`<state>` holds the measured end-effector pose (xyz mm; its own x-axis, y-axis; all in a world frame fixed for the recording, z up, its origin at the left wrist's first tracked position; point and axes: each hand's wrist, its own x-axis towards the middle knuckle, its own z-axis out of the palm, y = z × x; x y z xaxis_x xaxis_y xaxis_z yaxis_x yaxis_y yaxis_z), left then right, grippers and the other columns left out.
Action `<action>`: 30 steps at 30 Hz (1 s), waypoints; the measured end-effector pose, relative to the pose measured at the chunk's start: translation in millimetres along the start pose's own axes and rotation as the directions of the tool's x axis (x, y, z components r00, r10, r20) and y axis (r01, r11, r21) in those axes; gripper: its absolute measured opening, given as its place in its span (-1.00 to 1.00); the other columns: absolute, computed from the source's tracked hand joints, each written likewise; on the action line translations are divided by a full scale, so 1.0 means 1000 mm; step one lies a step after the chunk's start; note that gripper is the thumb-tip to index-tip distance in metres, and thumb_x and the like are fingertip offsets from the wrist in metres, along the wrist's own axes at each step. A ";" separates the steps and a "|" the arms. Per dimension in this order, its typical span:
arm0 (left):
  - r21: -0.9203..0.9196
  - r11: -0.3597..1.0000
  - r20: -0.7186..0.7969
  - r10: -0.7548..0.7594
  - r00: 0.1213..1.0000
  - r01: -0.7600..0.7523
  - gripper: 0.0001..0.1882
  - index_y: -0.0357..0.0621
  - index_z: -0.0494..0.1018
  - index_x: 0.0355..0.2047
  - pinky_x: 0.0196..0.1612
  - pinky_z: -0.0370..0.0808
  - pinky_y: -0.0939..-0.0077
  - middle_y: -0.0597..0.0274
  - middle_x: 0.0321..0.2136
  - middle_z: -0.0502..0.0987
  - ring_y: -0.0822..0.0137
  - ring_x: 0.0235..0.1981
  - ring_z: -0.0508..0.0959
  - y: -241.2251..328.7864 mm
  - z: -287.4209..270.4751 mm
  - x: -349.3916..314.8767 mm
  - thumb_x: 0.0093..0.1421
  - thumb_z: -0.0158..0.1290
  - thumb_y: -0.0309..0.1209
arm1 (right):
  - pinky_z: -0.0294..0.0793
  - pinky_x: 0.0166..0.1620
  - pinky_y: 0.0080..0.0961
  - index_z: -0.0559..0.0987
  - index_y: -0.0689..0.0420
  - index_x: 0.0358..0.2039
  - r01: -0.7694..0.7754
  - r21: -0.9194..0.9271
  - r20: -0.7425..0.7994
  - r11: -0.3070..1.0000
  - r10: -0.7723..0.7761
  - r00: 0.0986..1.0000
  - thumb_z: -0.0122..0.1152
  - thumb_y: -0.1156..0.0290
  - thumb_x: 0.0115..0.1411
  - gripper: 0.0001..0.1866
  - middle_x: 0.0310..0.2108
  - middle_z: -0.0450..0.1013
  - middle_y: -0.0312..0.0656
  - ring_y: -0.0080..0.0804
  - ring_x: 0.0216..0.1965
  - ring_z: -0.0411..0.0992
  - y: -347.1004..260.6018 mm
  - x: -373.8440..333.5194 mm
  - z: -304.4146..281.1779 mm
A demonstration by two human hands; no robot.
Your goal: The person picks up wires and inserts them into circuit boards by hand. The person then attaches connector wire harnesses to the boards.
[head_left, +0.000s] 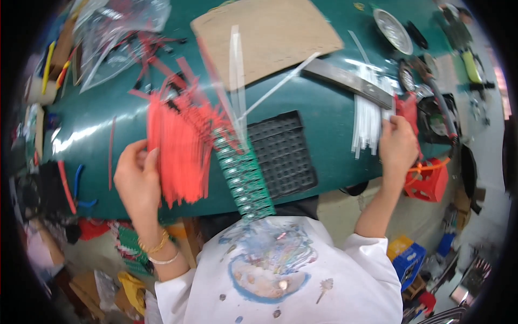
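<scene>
Head view: a bundle of red wires (181, 146), joined to a green circuit-board strip (243, 175), is grasped by the left hand (137, 178) above the green table (324, 116). Clear tubes (367, 119) at the table's right edge are pinched by the right hand (398, 148). A black tray (283, 154) lies between.

Single head-mounted fisheye view, taken from above and directed steeply downward. The green surface (324, 116) is seen at close range across the upper half of the frame, its near edge bent into a curve by the lens. The wearer's white shirt (280, 275) is seen at the lower centre, directly beneath the camera. The left hand (136, 178) is placed at the centre left and the right hand (398, 147) at the centre right. A black vignette is formed around the rim. The floor is glimpsed at the lower corners.
</scene>
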<state>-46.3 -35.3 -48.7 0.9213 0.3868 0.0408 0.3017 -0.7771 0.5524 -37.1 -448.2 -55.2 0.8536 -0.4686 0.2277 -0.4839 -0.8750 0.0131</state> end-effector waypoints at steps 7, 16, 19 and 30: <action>0.047 0.998 0.163 0.025 0.986 -0.033 -0.82 -0.31 0.51 -0.30 -0.37 0.47 0.31 0.00 -0.53 0.53 0.10 -0.49 0.56 0.011 -0.005 0.016 0.07 0.16 -0.49 | 0.46 -0.24 -0.16 0.53 0.12 -0.32 -0.018 -0.072 0.103 0.997 0.026 0.994 0.09 0.22 0.18 -0.77 -0.34 0.54 -0.06 -0.02 -0.26 0.51 0.022 0.009 -0.012; 0.156 0.985 0.227 0.029 0.973 -0.066 -0.83 -0.32 0.56 -0.41 -0.41 0.49 0.36 0.01 -0.57 0.58 0.15 -0.54 0.61 -0.001 -0.029 0.034 0.07 0.16 -0.42 | 0.44 -0.23 -0.15 0.54 0.13 -0.26 0.013 -0.092 0.144 0.996 0.001 0.990 0.05 0.25 0.23 -0.76 -0.33 0.53 -0.02 0.04 -0.25 0.49 0.029 0.004 -0.021; 0.056 0.998 0.235 -0.001 0.972 -0.012 -0.85 -0.36 0.53 -0.40 -0.46 0.49 0.49 0.09 -0.60 0.58 0.33 -0.58 0.60 -0.005 -0.035 0.037 0.09 0.15 -0.48 | 0.43 -0.23 -0.15 0.53 0.14 -0.27 0.026 -0.079 0.179 0.997 -0.011 0.984 0.05 0.26 0.23 -0.77 -0.33 0.53 -0.01 0.07 -0.24 0.47 0.035 -0.006 -0.032; -0.685 0.717 0.132 -0.052 0.990 0.129 -0.65 -0.48 0.43 -0.04 -0.37 0.57 0.56 0.13 -0.47 0.55 0.34 -0.47 0.61 -0.029 -0.052 0.012 0.14 0.10 -0.64 | 0.28 -0.44 -0.75 0.50 0.29 -0.27 -0.121 0.838 0.124 0.533 0.030 0.992 0.05 0.39 0.33 -0.81 -0.46 0.47 -0.27 -0.70 -0.51 0.33 0.074 -0.039 -0.063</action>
<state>-56.4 17.8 -20.9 0.9288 0.3573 -0.0985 0.1673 -0.1673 0.9716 -118.4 -486.5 -1.6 0.8560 -0.5061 0.1056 -0.1991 -0.5113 -0.8360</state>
